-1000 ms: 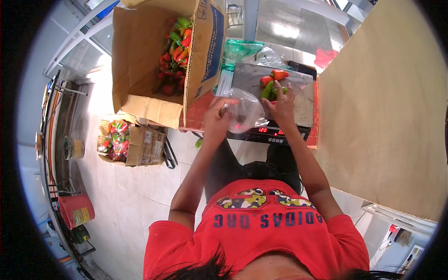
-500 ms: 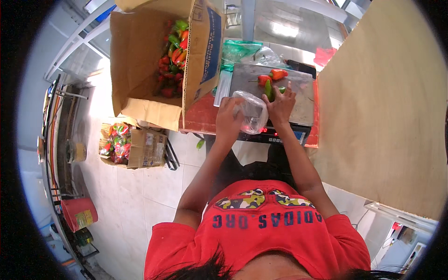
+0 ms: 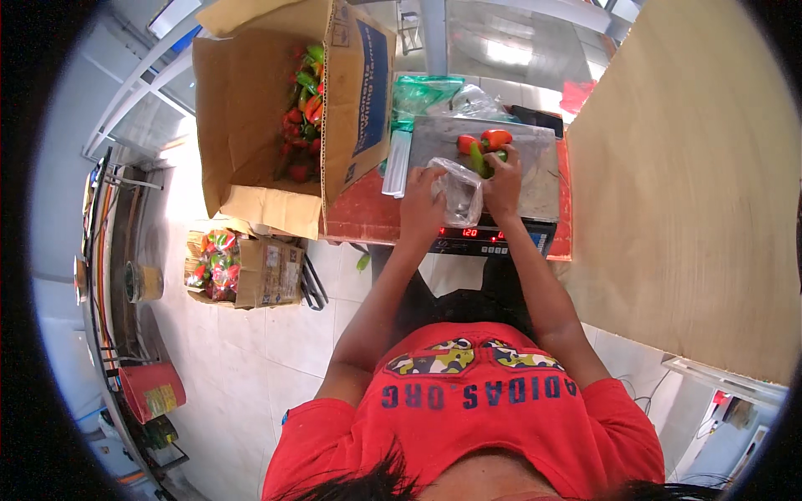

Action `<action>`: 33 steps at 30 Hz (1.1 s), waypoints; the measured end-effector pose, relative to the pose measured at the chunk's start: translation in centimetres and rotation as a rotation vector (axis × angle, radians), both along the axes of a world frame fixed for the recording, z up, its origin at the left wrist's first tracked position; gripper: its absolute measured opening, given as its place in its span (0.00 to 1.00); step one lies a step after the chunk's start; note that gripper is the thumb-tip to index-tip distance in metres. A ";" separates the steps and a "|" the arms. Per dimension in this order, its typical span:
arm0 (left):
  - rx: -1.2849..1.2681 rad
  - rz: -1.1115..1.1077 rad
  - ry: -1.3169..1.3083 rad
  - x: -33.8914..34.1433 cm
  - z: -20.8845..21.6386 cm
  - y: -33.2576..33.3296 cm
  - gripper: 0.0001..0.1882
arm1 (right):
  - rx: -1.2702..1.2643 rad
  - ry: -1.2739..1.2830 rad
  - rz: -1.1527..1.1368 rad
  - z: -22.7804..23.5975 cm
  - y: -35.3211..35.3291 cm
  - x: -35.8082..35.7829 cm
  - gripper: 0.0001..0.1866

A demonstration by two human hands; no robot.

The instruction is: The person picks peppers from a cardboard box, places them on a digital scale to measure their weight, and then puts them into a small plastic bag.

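My left hand [image 3: 423,200] grips the rim of a clear plastic bag [image 3: 464,199] over the near side of a digital scale [image 3: 535,179]. The bag's mouth gapes toward the peppers. On the metal pan, my right hand [image 3: 503,185] has its fingers curled round a green pepper [image 3: 478,159], close beside the bag. Another green pepper is partly hidden under those fingers. Just beyond lie a red pepper [image 3: 468,144] and an orange-red pepper [image 3: 497,139]. Red digits glow on the scale's front panel [image 3: 480,240].
A large cardboard box [image 3: 251,125] of red and green peppers stands open at the left. Below it, a smaller box [image 3: 269,271] holds bagged peppers. One green pepper [image 3: 362,262] lies on the floor. Green plastic bags [image 3: 426,96] sit behind the scale; a wooden board [image 3: 693,192] rises at right.
My right hand's fingers have drawn in around the green pepper, which has tilted. My left hand still holds the bag. The whole view has shifted slightly.
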State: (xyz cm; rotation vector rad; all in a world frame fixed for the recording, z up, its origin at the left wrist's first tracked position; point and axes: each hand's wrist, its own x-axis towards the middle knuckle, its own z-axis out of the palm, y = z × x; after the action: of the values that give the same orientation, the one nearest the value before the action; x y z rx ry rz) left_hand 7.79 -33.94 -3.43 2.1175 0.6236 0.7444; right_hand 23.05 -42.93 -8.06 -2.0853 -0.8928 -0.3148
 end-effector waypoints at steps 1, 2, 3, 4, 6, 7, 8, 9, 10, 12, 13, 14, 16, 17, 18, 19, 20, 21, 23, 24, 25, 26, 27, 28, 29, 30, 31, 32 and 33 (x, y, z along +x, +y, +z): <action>0.022 0.001 0.022 0.3 -0.2 0.0 0.21 | 0.001 -0.002 -0.005 0.0 -0.4 0.6 0.18; 0.045 0.001 0.044 0.7 -0.4 -0.1 0.21 | 0.119 0.120 0.023 -0.3 -1.0 1.6 0.18; 0.050 -0.007 0.042 1.0 -0.6 -0.1 0.21 | 0.237 0.241 0.051 -0.6 -1.7 2.7 0.18; 0.056 -0.036 0.051 1.7 -0.7 -0.3 0.22 | 0.364 0.290 0.063 -2.1 -2.6 4.5 0.19; 0.053 -0.023 0.075 1.3 -1.7 0.2 0.23 | 0.491 0.774 0.286 2.0 -3.7 3.1 0.21; 0.074 -0.026 0.076 1.4 -2.0 0.1 0.23 | 0.611 1.241 0.482 4.5 -4.9 2.4 0.22; 0.099 -0.033 0.079 1.7 -2.1 0.0 0.23 | 0.666 1.325 0.611 5.2 -6.0 1.7 0.23; 0.098 -0.043 0.079 2.0 -2.1 0.0 0.23 | 0.671 1.322 0.603 5.1 -6.6 1.0 0.23; 0.100 -0.073 0.054 2.3 -2.0 0.2 0.23 | 0.651 1.394 0.709 5.2 -6.7 0.2 0.24; 0.104 -0.105 0.030 2.6 -1.7 0.2 0.23 | 0.542 1.450 0.816 5.4 -6.5 -1.2 0.25; 0.060 -0.157 -0.050 2.8 -1.0 0.2 0.23 | 0.551 1.445 0.818 5.1 -6.6 -1.2 0.25; 0.015 -0.209 -0.129 3.0 -0.3 0.2 0.24 | 0.460 1.467 0.805 4.3 -6.5 -1.1 0.25; -0.016 -0.231 -0.116 3.0 1.0 -0.1 0.23 | 0.281 1.484 0.715 3.2 -6.3 -1.1 0.26; -0.054 -0.250 -0.103 2.9 1.5 -0.4 0.21 | 0.285 1.485 0.717 3.1 -6.4 -1.1 0.26; -0.051 -0.252 -0.101 2.8 1.8 -0.8 0.21 | 0.256 1.538 0.710 3.0 -6.6 -1.0 0.24; -0.018 -0.266 -0.095 2.7 2.2 -1.2 0.22 | 0.226 1.587 0.702 3.3 -6.7 -1.1 0.22; 0.015 -0.281 -0.090 2.6 2.5 -1.6 0.22 | 0.230 1.584 0.702 3.2 -6.7 -0.9 0.22; 0.018 -0.285 -0.090 2.6 2.8 -2.0 0.22 | 0.212 1.606 0.736 2.7 -6.7 -0.5 0.20; 0.085 -0.247 -0.141 2.4 3.1 -2.9 0.20 | 0.196 1.623 0.771 1.3 -6.8 0.1 0.19; 0.087 -0.252 -0.144 2.5 3.2 -3.6 0.20 | 0.198 1.694 0.717 0.4 -6.8 0.3 0.18; 0.136 -0.237 -0.119 2.5 3.2 -4.2 0.19 | 0.195 1.769 0.663 0.5 -6.6 0.3 0.18; 0.186 -0.222 -0.094 2.5 3.1 -4.9 0.18 | 0.193 1.769 0.665 0.4 -6.5 -0.2 0.18; 0.187 -0.220 -0.093 2.7 3.0 -5.8 0.18 | 0.450 1.828 0.510 0.3 -6.2 -1.0 0.16; 0.163 -0.191 -0.114 2.7 2.8 -6.7 0.17 | 0.702 1.867 0.346 0.4 -5.7 -1.8 0.15; 0.138 -0.178 -0.142 3.0 2.8 -7.7 0.16 | 0.710 1.859 0.341 -0.3 -5.5 -1.6 0.15; 0.138 -0.187 -0.147 3.1 2.5 -8.4 0.16 | 0.879 1.903 0.273 -1.4 -5.1 -1.2 0.15; 0.074 -0.165 -0.191 2.8 1.9 -8.8 0.13 | 1.040 1.954 0.208 -0.9 -4.4 -1.5 0.14; 0.011 -0.143 -0.235 2.5 1.4 -9.0 0.11 | 1.038 1.959 0.209 -0.4 -4.0 -1.5 0.14; 0.011 -0.139 -0.232 2.3 0.9 -9.0 0.11 | 1.078 1.929 0.117 0.2 -3.7 -1.4 0.14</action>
State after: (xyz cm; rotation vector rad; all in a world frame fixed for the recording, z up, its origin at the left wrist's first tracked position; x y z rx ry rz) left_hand 10.06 -42.92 -2.51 2.0232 0.3446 0.8992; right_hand 21.70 -46.64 -7.88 -0.5780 0.3782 0.9657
